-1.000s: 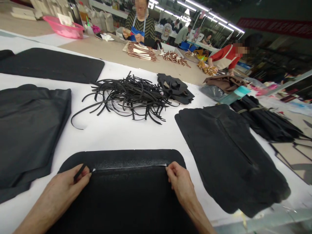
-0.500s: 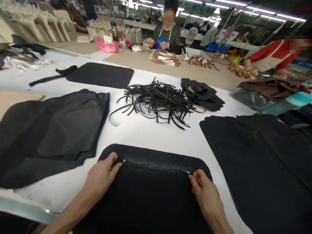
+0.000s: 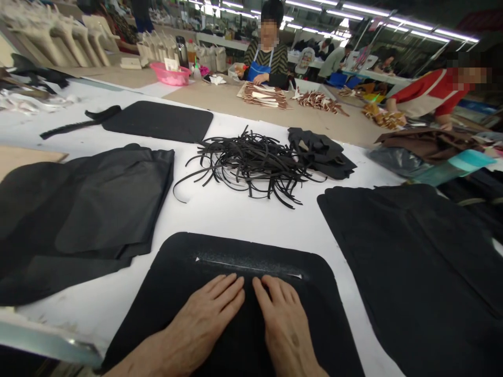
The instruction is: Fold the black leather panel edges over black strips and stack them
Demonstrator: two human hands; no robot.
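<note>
A black panel with rounded corners (image 3: 165, 277), leather-like, lies in front of me on the white tabletop (image 3: 220, 220). Near its far edge runs a narrow slot (image 3: 247, 266) showing white, with a shiny strip beside it. My left hand (image 3: 208, 317) rests flat on the panel just below the slot, fingers stretched out. Close beside it, my right hand (image 3: 283, 314) also lies with extended fingers on the black surface. Neither hand grips anything.
Black sheets are stacked at left (image 3: 113, 204) and right (image 3: 408, 251). Beyond the panel lies a heap of thin black strips (image 3: 255, 162), with black scraps (image 3: 322, 152) beside it. Another black panel (image 3: 157, 121) lies farther back. Two people work across the table.
Both hands have let go of the material at the slot's two ends and moved inward, now lying flat side by side below it. The slot looks narrower.
</note>
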